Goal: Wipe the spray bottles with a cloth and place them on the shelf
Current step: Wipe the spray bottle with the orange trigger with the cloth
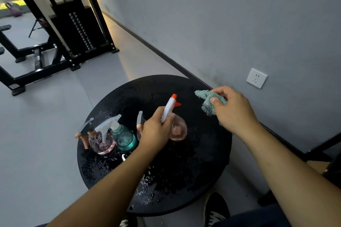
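My left hand (156, 132) grips the neck of a pink spray bottle (178, 130) with a white and orange head, tilted over the round black table (184, 180). To its right, apart from the bottle, my right hand (234, 109) pinches a bunched teal cloth (209, 98) above the table's far edge. A teal bottle (123, 137) with a clear trigger stands at the table's left. Beside it stands a pink bottle (102, 143) with a grey and peach head. A third bottle (139, 125) is mostly hidden behind my left hand.
Water drops cover the table top. A grey wall with a white socket (256, 78) runs along the right. A black weight machine (73, 29) stands on the grey floor at the upper left. My shoes (215, 210) show under the table's near edge.
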Available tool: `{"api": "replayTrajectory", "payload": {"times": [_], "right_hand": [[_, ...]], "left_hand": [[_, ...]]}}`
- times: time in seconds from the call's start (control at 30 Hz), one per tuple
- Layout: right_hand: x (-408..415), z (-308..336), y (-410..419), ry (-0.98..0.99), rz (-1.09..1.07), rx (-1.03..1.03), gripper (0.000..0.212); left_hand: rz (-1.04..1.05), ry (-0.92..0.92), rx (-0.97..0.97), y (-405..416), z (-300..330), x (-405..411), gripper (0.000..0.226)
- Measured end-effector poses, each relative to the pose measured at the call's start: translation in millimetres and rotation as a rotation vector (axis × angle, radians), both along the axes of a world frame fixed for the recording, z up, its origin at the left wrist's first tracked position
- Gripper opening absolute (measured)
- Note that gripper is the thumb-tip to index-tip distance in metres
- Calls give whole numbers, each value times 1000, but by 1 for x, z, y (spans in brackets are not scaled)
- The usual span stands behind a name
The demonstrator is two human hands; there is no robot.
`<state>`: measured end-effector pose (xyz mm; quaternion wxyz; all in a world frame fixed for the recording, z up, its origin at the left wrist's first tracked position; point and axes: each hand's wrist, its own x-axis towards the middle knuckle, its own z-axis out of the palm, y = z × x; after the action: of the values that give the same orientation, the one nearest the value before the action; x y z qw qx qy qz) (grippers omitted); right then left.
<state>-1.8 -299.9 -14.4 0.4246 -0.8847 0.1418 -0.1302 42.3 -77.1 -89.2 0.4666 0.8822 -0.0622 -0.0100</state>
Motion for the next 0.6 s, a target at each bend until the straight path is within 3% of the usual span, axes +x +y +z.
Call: {"api": "replayTrajectory", "payload": {"times": [0.3,0.37,0.6], "right_hand": [[7,19,24,-73,-19,45,13],[9,25,34,-98,-26,66,15],[22,45,78,-221,19,174,11]], "left_hand": [[106,-48,-388,34,82,10,6],[137,-16,-506,44,98,7,15],[261,-34,-693,77,115,-6,16]]}}
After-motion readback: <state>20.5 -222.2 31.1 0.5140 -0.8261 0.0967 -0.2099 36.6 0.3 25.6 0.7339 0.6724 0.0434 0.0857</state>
